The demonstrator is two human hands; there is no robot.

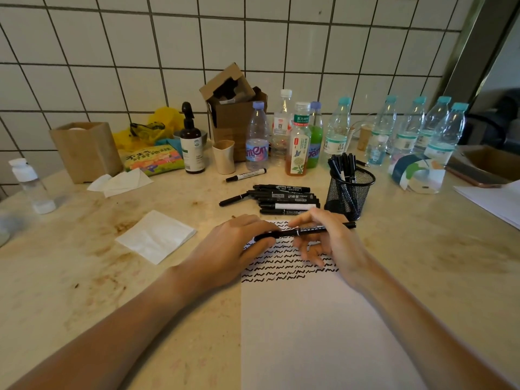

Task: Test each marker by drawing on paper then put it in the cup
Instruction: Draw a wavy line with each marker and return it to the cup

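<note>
A black marker is being held level between both hands, just above the top of the paper. Its left end is being gripped by the curled fingers of the left hand; its middle is being pinched by the thumb and forefinger of the right hand, with the other right fingers hanging loosely curled over the paper. The marker's right end is sticking out past the right hand, pointing toward the mesh cup. Whether the cap is on or coming off cannot be told.

The paper is lying flat on the counter, its upper part being covered with rows of black squiggles, partly hidden under both hands. The cup is standing just behind the right hand, with several markers being held upright in it. A pile of markers is lying just beyond the hands, left of the cup, near but apart from it. A folded napkin is lying left of the left hand.
</note>
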